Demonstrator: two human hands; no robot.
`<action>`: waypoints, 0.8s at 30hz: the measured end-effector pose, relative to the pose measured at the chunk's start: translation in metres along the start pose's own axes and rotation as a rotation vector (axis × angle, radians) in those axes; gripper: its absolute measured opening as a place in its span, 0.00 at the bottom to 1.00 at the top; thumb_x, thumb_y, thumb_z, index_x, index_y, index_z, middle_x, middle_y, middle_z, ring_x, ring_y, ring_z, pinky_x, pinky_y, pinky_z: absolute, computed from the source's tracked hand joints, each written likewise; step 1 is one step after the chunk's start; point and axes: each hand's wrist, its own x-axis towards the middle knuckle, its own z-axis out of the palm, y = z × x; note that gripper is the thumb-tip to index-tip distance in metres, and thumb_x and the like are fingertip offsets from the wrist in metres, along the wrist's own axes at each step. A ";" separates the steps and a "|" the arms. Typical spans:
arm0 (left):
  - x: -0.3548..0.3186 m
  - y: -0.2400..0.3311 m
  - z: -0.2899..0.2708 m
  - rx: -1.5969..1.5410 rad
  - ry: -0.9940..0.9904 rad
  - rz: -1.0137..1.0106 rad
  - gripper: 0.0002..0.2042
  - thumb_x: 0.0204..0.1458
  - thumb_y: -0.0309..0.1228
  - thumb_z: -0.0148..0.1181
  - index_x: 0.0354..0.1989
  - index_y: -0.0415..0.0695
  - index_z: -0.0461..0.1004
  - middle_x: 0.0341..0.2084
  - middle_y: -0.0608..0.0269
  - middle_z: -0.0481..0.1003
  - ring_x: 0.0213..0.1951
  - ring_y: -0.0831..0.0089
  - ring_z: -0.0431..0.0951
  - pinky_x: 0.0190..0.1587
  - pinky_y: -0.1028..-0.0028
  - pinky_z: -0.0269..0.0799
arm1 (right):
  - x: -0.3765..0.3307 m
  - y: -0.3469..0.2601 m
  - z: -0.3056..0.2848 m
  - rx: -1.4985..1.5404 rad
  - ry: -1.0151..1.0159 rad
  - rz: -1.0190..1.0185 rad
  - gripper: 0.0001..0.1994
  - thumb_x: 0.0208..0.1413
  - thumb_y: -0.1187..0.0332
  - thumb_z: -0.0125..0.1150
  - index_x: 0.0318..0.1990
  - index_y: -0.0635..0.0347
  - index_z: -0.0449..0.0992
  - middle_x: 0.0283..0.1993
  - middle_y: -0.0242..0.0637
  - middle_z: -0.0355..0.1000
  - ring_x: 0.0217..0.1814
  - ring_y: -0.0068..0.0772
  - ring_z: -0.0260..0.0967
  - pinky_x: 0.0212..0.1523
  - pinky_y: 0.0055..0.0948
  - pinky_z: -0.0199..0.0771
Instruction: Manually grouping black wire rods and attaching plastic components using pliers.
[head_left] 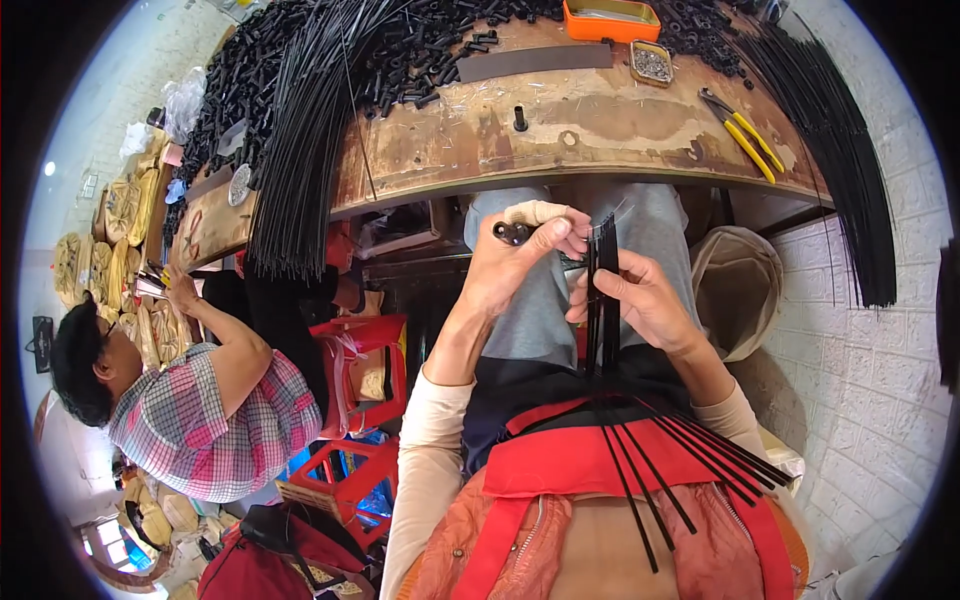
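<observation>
A bundle of thin black rods [606, 320] stands upright in front of my lap. My right hand [645, 305] is closed around it, the thumb lying across the rods. Below the grip the rods fan out over my red apron. My left hand [525, 250] is closed beside the top of the bundle, thumb and fingertips drawn together. A short black tubular piece [513, 233] is tucked in its curled fingers, and one finger wears a beige wrap [535, 212]. Fine wire ends [622, 210] stick out at the bundle's top; whether the left fingertips hold one, I cannot make out.
On the wooden bench [430, 150] ahead stand a black tubular part [520, 119] and yellow-handled pliers [745, 140]. Piled black parts [400, 60] and long rod bundles [300, 140] hang over its edge. A tin of small metal pieces [651, 63] sits farther back. At left, a co-worker [210, 410] works.
</observation>
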 end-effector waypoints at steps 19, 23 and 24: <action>-0.023 0.031 0.040 0.374 0.303 -0.025 0.06 0.49 0.20 0.65 0.34 0.32 0.77 0.23 0.60 0.77 0.23 0.78 0.76 0.28 0.79 0.73 | -0.005 -0.010 0.007 -0.227 0.116 0.056 0.08 0.55 0.70 0.65 0.38 0.64 0.75 0.32 0.32 0.74 0.34 0.23 0.75 0.37 0.22 0.74; -0.028 0.041 0.048 0.388 0.322 -0.021 0.05 0.51 0.21 0.65 0.34 0.33 0.78 0.22 0.64 0.77 0.24 0.82 0.74 0.27 0.81 0.72 | -0.006 -0.012 0.010 -0.175 0.108 0.030 0.09 0.54 0.70 0.66 0.38 0.64 0.75 0.32 0.32 0.75 0.33 0.23 0.75 0.36 0.21 0.73; -0.028 0.042 0.048 0.387 0.307 -0.027 0.05 0.51 0.21 0.64 0.34 0.33 0.78 0.22 0.64 0.77 0.24 0.82 0.74 0.27 0.81 0.72 | -0.006 -0.013 0.011 -0.185 0.100 0.025 0.09 0.53 0.70 0.67 0.38 0.64 0.75 0.32 0.32 0.75 0.33 0.23 0.75 0.36 0.21 0.73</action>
